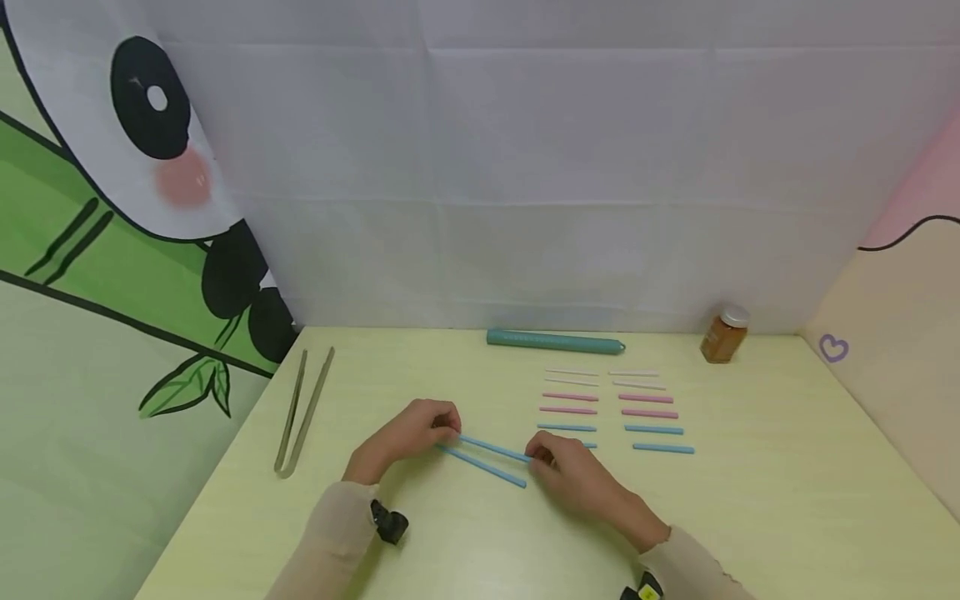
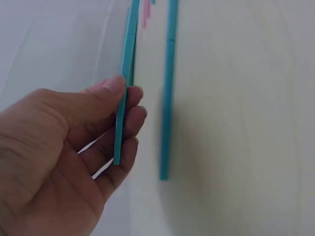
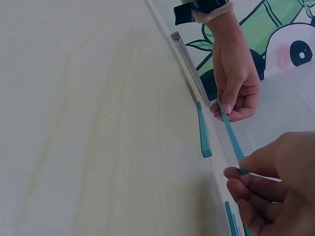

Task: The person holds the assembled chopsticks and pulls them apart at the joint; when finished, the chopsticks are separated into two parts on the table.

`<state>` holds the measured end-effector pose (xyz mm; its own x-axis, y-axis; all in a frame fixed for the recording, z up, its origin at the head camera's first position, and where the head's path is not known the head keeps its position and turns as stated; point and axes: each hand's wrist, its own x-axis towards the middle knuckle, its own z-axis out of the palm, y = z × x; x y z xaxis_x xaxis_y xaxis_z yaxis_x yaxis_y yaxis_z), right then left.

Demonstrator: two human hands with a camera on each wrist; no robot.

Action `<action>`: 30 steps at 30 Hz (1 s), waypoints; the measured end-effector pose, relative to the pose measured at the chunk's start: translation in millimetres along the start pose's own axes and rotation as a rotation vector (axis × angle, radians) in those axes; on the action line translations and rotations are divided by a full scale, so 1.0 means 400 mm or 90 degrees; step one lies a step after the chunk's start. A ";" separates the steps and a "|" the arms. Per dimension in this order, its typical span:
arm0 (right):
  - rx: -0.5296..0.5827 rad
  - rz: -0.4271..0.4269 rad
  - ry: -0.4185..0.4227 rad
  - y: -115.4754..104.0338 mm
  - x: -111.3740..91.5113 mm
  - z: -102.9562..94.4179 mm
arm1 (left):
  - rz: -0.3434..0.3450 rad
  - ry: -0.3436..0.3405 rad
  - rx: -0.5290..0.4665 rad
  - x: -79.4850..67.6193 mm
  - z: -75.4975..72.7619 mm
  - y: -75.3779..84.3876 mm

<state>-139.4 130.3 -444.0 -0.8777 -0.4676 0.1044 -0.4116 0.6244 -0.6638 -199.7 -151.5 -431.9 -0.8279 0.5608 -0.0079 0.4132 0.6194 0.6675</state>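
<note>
A slim blue stick [image 1: 495, 449] spans the space between both hands. Its left end is pinched between the thumb and fingers of my left hand [image 1: 412, 435], and a short length sticks out past them in the left wrist view. At the other end, the thumb and forefinger of my right hand [image 1: 573, 475] pinch its tip. A seam crosses this held stick [image 2: 129, 49] partway along. Just nearer to me, a second blue stick [image 1: 483, 467] lies on the table, roughly alongside; it has a similar seam.
Short blue, pink and white sticks [image 1: 648, 398] lie in two columns at the right, partly hidden by my right hand. Long metal tongs [image 1: 303, 417] lie at the left. A green tube [image 1: 555, 342] and a brown jar [image 1: 725, 334] are at the back, before the white cloth wall.
</note>
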 end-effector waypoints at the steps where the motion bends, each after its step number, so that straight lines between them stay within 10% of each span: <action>1: 0.014 0.003 0.000 -0.001 0.000 -0.004 | 0.002 -0.006 -0.002 0.001 -0.002 0.014; 13: -0.011 -0.031 0.038 -0.024 0.014 -0.034 | 0.053 -0.063 0.058 0.028 0.022 0.172; 30: -0.022 -0.059 0.060 -0.011 0.007 -0.051 | 0.086 -0.020 0.061 0.046 0.066 0.186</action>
<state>-145.1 138.8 -425.7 -0.8543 -0.4640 0.2342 -0.4984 0.6037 -0.6222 -174.3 -80.5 -402.2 -0.7507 0.6586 0.0521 0.5553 0.5863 0.5898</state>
